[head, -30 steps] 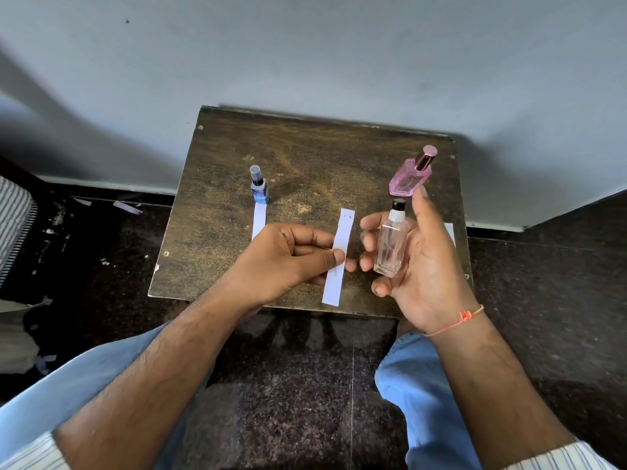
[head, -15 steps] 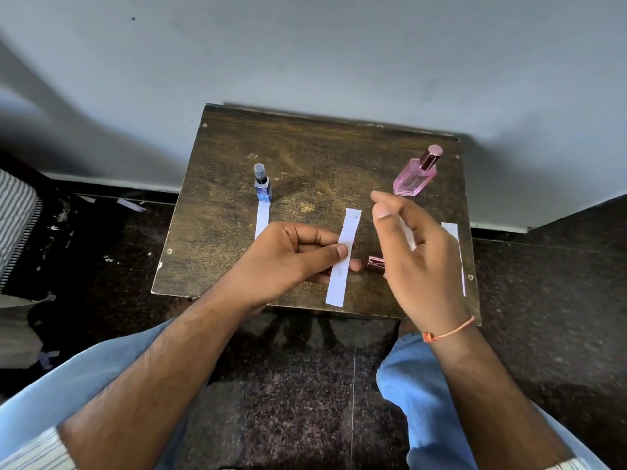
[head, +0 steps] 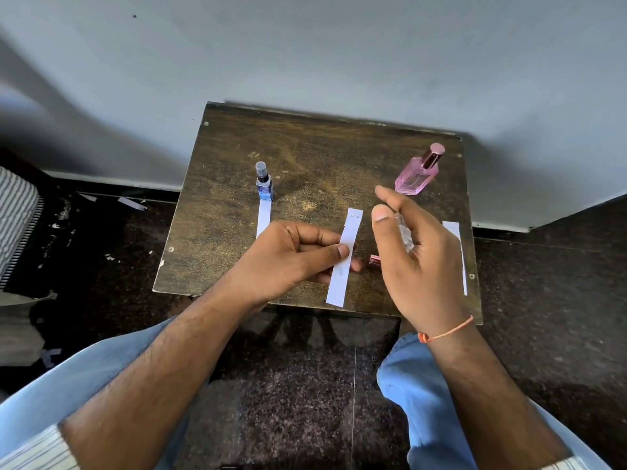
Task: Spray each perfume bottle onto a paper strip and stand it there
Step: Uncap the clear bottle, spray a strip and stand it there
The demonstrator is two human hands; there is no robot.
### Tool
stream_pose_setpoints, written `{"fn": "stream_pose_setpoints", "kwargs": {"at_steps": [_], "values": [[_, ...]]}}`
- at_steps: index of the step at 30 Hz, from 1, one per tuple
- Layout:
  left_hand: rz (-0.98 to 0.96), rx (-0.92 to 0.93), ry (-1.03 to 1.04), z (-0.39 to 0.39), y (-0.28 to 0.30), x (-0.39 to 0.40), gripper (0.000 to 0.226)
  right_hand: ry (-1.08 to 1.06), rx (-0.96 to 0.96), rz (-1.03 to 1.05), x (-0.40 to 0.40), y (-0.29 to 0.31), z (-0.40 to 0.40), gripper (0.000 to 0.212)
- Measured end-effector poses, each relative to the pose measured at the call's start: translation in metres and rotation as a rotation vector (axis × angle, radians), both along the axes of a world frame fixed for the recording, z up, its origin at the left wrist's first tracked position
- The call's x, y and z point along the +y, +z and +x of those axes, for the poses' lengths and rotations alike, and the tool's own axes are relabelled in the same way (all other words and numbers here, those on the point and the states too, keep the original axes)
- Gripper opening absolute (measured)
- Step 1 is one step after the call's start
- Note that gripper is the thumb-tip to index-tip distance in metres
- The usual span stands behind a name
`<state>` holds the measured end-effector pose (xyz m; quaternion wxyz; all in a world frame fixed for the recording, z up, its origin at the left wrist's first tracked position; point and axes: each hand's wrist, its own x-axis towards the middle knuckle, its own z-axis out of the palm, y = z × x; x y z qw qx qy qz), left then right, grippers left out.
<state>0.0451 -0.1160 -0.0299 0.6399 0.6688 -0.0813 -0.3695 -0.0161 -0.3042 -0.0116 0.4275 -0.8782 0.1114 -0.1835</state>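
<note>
My left hand (head: pixel 298 259) pinches the middle paper strip (head: pixel 346 256) and holds it just above the small dark wooden table (head: pixel 322 157). My right hand (head: pixel 407 252) grips a clear glass perfume bottle (head: pixel 404 234), mostly hidden in the palm, its top pointing toward the strip, with the index finger raised over it. A small blue bottle (head: pixel 264 184) stands on the far end of the left strip (head: pixel 263 218). A pink bottle (head: pixel 419 171) with a rosy cap stands at the back right. A third strip (head: pixel 456 252) lies along the right edge.
A small rosy metallic cap (head: pixel 374 261) lies on the table between my hands. The table stands against a pale wall (head: pixel 305 56). My knees in blue jeans (head: pixel 417 385) are just below the table's front edge. Paper scraps (head: pixel 132 203) lie on the dark floor at left.
My right hand has turned the clear bottle from upright and plainly visible to tucked inside the palm, aimed at the strip. The left hand keeps holding the strip in place.
</note>
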Motion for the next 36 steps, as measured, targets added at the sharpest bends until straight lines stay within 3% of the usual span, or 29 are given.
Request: {"fn": "stream_pose_setpoints", "kwargs": {"at_steps": [21,36], "values": [[-0.008,0.021,0.011,0.0005,-0.0022,-0.0001,0.015,-0.057,0.05,-0.071,-0.0029,0.0041,0.0,0.047],[-0.011,0.029,0.012,0.0007,-0.0012,-0.0008,0.015,-0.1,0.115,0.01,-0.0044,0.0054,0.0005,0.043]]}}
